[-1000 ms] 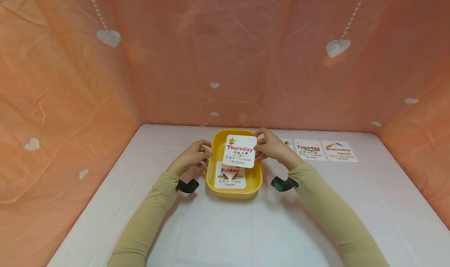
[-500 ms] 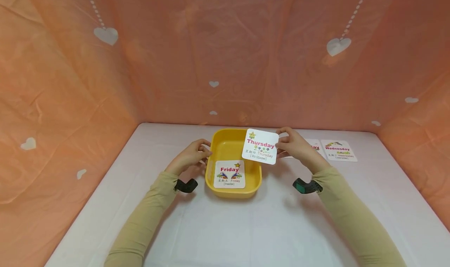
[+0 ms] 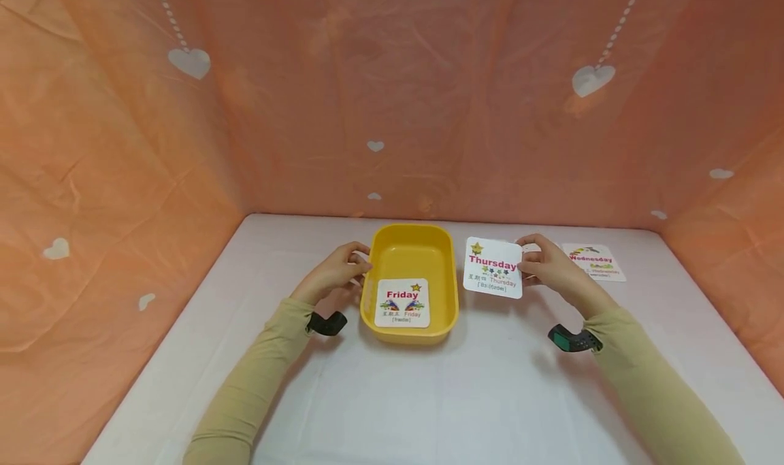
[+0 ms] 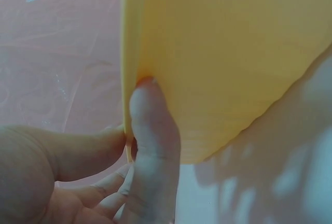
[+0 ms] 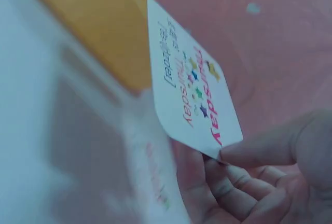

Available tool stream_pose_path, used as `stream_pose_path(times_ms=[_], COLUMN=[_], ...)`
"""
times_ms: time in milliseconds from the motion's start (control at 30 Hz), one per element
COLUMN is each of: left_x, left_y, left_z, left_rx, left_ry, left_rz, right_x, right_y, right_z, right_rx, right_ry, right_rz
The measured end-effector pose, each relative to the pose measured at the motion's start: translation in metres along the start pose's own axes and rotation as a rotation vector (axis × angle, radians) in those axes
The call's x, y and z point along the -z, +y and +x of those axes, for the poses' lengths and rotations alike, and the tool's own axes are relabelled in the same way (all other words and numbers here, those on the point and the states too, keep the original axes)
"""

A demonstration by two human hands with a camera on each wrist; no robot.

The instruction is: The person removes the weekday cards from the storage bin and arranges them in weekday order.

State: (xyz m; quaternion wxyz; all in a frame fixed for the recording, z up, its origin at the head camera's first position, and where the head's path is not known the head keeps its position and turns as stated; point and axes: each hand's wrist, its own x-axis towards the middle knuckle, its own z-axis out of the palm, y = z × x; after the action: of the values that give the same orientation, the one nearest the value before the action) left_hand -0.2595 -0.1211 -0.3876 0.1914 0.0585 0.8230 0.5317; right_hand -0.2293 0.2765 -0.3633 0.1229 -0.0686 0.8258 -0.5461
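While your right hand (image 3: 554,271) pinches its right edge, the white, round-cornered "Thursday" card (image 3: 493,269) is held above the bench (image 3: 392,404), just right of the yellow, rounded-rectangular tray (image 3: 410,261). From that hand it lies to the left; your left hand (image 3: 337,272), across the tray and farther off, grips the tray's left rim. Nearly square, the card has no clear long axis; its print faces up and reads upright to you, turned slightly clockwise. The tray points lengthwise away from you, with a white, round-cornered "Friday" card (image 3: 401,303) in its near end. Right of your right hand lies a white, round-cornered "Wednesday" card (image 3: 600,262).
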Motion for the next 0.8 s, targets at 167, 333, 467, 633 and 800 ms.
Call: stream_pose_path(times_ms=[167,333,467,633,800], left_x=[-0.001,-0.001,-0.002,-0.003,-0.002], left_y=[0.003,0.003,0.003,0.004,0.001], left_z=[0.000,0.000,-0.001,-0.001,-0.001], left_rx=[0.010,0.011,0.018,0.017,0.017], left_ry=[0.014,0.022,0.020,0.020,0.020], left_rz=[-0.003,-0.002,-0.004,0.000,-0.009], right_x=[0.007,0.007,0.001,-0.006,-0.013], right_y=[0.022,0.036,0.042,0.045,0.045], right_z=[-0.005,-0.008,-0.010,-0.010,-0.010], right_rx=[-0.041,-0.102,-0.100,-0.089,-0.061], right_ry=[-0.019,-0.027,-0.039,-0.013,0.042], right_rz=[-0.041,-0.072,-0.060,-0.123,-0.222])
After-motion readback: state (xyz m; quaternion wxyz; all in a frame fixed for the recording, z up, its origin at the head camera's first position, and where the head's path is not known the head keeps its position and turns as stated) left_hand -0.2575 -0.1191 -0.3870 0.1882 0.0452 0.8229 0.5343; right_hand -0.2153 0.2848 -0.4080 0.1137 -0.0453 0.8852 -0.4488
